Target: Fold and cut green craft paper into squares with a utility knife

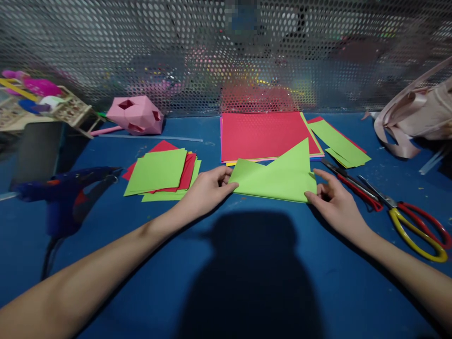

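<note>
A folded sheet of green paper [275, 176] lies on the blue table [226, 273] in front of me, one corner pointing up. My left hand [206, 190] pinches its left edge between thumb and fingers. My right hand [334, 200] rests at its right corner, forefinger stretched along the edge and pressing it down, the other fingers curled.
A stack of green and red squares [160, 174] lies left of the paper; a red sheet pile [263, 134] and green strips [341, 143] lie behind. Scissors with red and yellow handles [395, 209] lie right. A blue glue gun [67, 195], a pink paper model [136, 114], a perforated screen behind.
</note>
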`<state>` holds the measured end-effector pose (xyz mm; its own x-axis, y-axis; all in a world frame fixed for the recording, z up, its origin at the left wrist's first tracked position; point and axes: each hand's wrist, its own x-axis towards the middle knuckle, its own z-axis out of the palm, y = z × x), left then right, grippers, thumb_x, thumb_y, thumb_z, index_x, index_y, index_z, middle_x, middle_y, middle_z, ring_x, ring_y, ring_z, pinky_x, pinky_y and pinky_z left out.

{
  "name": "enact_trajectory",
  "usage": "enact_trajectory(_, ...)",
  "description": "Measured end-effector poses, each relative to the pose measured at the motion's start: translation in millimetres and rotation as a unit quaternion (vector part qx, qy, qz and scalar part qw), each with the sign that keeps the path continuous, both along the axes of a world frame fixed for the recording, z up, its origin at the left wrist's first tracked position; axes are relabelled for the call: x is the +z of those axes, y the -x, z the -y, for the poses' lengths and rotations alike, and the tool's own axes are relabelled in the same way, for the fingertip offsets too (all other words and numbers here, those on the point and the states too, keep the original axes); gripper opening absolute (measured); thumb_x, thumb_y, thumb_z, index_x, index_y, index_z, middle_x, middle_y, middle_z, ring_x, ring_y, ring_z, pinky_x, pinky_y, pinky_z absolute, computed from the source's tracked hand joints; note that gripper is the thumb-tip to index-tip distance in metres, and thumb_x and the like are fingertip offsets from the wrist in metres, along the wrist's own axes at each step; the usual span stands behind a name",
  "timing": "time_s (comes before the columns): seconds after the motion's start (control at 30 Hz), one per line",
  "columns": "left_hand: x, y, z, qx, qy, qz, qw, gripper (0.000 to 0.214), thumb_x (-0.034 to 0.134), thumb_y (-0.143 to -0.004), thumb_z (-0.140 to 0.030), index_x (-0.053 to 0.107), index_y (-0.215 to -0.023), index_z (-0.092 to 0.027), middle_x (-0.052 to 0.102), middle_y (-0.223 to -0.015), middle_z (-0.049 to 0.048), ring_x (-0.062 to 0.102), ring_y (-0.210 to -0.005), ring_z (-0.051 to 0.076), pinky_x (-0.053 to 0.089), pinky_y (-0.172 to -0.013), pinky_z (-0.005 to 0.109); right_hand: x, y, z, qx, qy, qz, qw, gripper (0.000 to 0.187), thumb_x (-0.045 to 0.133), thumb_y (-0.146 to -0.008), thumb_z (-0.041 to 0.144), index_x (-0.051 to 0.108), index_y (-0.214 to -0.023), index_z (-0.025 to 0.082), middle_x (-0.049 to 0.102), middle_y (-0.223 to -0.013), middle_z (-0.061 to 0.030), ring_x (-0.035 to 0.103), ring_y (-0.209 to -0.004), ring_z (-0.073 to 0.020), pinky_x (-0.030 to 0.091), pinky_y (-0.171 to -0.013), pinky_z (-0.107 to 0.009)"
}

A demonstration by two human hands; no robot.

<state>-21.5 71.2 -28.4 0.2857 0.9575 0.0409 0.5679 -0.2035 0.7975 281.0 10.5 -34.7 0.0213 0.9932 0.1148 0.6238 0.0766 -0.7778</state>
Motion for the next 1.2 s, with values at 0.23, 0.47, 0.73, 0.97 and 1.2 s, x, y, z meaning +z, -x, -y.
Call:
enact_trajectory(0.23,-5.0,1.8,0.2,-0.001,-0.022,-0.028,0.999,0.026,0.056,-0.079,-0.043,0.058,-0.088,-0.018,0.051,-0.066,-0.0034,0.048,-0.060,0.014,0.035,-0.058,0.024,1.8,-2.8,-0.6,0.017,-0.035,0.068,0.997,0.036,0.057,-0.087,0.039,0.056,-0.117,0.019,0.054,-0.070,0.0012,0.053,-0.062,-0.0169,0.042,-0.058,-0.031)
enact_trajectory(0.47,-7.8,3.2,0.4,0.000,-0.041,-0.058,0.997,0.028,0.054,-0.080,-0.044,0.058,-0.091,-0.018,0.053,-0.068,-0.0031,0.051,-0.062,0.014,0.036,-0.060,0.025,4.2,-8.9,-4.0,0.054,-0.043,0.076,0.995,0.027,0.053,-0.089,0.035,0.059,-0.109,0.019,0.056,-0.068,0.0015,0.055,-0.059,-0.0159,0.045,-0.057,-0.029)
enact_trajectory(0.73,-8.0,2.0,1.6,-0.003,-0.058,-0.073,0.996,0.027,0.052,-0.081,-0.043,0.057,-0.091,-0.018,0.054,-0.069,-0.0028,0.052,-0.062,0.014,0.037,-0.060,0.025,4.2,-9.4,-2.0,0.064,-0.070,0.115,0.989,0.022,0.053,-0.089,0.031,0.059,-0.106,0.018,0.058,-0.069,0.0008,0.056,-0.060,-0.0157,0.045,-0.058,-0.028)
enact_trajectory(0.97,-6.6,0.6,2.9,-0.005,-0.083,-0.088,0.993,0.024,0.052,-0.082,-0.040,0.057,-0.089,-0.018,0.056,-0.068,-0.0023,0.052,-0.061,0.014,0.037,-0.060,0.025,1.8,-11.6,-2.2,0.078,-0.094,0.150,0.981,0.020,0.051,-0.092,0.031,0.057,-0.108,0.019,0.059,-0.069,0.0005,0.057,-0.060,-0.0159,0.044,-0.056,-0.028)
enact_trajectory(1.2,-7.2,0.6,3.1,-0.011,-0.093,-0.094,0.991,0.021,0.053,-0.084,-0.037,0.057,-0.091,-0.018,0.056,-0.069,-0.0022,0.052,-0.061,0.014,0.037,-0.060,0.025,-1.6,-11.9,-1.7,0.091,-0.122,0.189,0.970,0.020,0.051,-0.094,0.030,0.056,-0.110,0.018,0.062,-0.075,-0.0022,0.059,-0.064,-0.0171,0.046,-0.057,-0.029)
